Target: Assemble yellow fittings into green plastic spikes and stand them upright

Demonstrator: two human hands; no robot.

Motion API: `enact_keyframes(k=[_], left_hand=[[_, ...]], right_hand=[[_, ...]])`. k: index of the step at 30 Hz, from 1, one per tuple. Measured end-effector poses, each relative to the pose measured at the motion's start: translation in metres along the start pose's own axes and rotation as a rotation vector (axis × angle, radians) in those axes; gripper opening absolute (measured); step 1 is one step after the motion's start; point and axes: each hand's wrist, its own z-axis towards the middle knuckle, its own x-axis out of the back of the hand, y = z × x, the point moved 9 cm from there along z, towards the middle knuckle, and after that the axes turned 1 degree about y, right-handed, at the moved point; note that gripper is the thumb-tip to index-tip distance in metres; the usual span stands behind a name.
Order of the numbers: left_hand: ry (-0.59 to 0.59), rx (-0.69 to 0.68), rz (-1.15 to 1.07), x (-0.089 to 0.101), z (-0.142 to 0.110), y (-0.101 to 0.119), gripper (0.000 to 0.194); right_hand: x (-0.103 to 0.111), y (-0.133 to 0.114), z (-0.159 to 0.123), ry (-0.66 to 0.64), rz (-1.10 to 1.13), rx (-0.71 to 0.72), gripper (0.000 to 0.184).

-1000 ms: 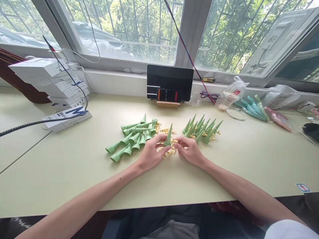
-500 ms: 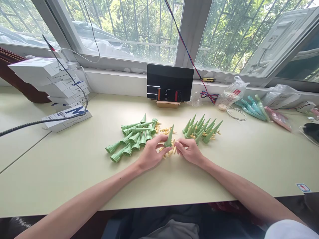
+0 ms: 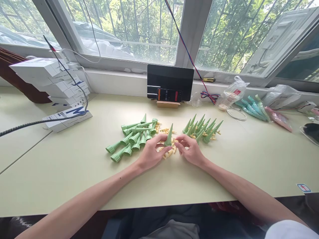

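My left hand [image 3: 154, 147] is closed around the base of a green plastic cone spike [image 3: 169, 136], its tip pointing up. Close on its right, my right hand [image 3: 190, 149] pinches a small yellow plastic piece [image 3: 174, 141] at the cone's side; the fingertips partly hide it. Below and between the hands lie loose yellow pieces [image 3: 170, 153], with more yellow bits [image 3: 167, 131] behind. Several green cones [image 3: 136, 137] lie piled on the left. On the right, several upright green cones [image 3: 203, 127] have yellow pieces at their bases.
A phone [image 3: 169, 95] showing a timer leans on a black tablet [image 3: 170, 78] at the back. White boxes [image 3: 62, 86] are stacked at the left, with a dark cable [image 3: 37, 123] across them. Plastic bags [image 3: 231, 94], a white cable [image 3: 235, 114] and wrapped turquoise items [image 3: 254, 109] lie back right.
My right fingers have loosened slightly and shifted beside the cone, so the yellow piece shows more. My left hand keeps holding the cone almost still.
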Motion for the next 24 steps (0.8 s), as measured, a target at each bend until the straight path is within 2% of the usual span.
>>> enact_keyframes(k=[9,21,24], left_hand=[[-0.022,-0.007,0.009,-0.0019,-0.0003,0.0027,0.028],[-0.035,-0.002,0.029,-0.0037,-0.0022,-0.0018,0.03],[-0.03,0.017,0.009,-0.0029,-0.0016,-0.0023,0.031]], right_hand=[[-0.0025,0.0042,0.0,-0.026,-0.015,-0.02,0.025],[-0.0012,0.0041,0.0004,-0.03,-0.118,-0.017,0.042],[-0.0012,0.0034,0.0007,-0.026,-0.097,-0.014,0.039]])
